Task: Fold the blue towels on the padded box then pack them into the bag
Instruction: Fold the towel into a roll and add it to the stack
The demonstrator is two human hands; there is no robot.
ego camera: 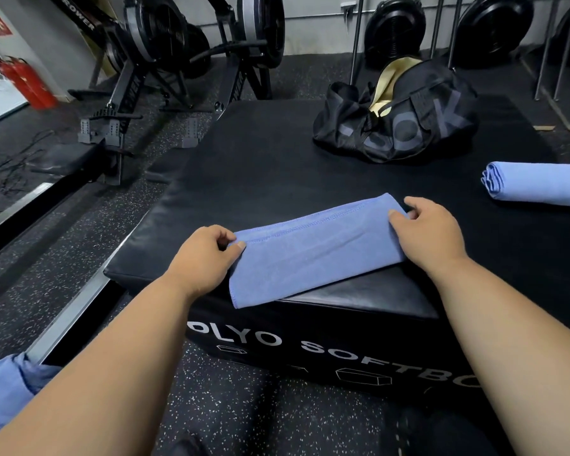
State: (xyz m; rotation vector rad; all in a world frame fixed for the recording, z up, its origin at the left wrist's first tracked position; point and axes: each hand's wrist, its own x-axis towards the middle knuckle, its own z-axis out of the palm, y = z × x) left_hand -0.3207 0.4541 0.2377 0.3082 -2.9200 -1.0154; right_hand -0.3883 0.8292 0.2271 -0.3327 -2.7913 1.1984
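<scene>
The left hand (202,255) pinches the near-left corner of the blue towel (313,255); the right hand (425,230) pinches its far-right corner. The towel lies folded on the padded box (277,166), near its front edge. Behind sit the open black bag (399,120) and a folded towel (537,187).

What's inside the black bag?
The black bag is open on the padded box, showing only its pale yellow lining. No towel shows inside, but its dark sides hide the bottom, so I can't tell what's in there.
</scene>
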